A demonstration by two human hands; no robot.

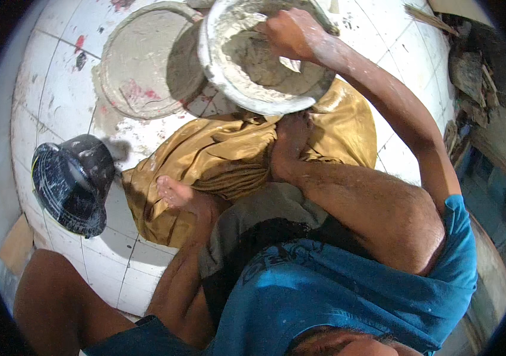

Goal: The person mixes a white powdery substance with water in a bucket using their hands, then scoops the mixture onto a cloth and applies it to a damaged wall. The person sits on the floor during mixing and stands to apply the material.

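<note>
Pale-smeared and closed, my right hand (293, 34) reaches into a round grey-rimmed basin (206, 44) at the top. Its fingers curl round something I cannot make out; a small white edge shows beneath the palm. Thick, lumpy whitish-grey paste (258, 62) coats the basin's inside. To the left, a wide round slab of grey plaster-like paste (140, 44) with reddish smears lies on the floor, partly in the basin's shadow. My left upper arm leads off toward the lower left, where its hand is out of view.
Shiny gold cloth (205, 145) lies crumpled under my feet, one foot against the basin's near side. A splattered black bucket (75, 184) lies tipped at the left. Broken wood pieces (470, 77) line the right of the stained white tiles (101, 258).
</note>
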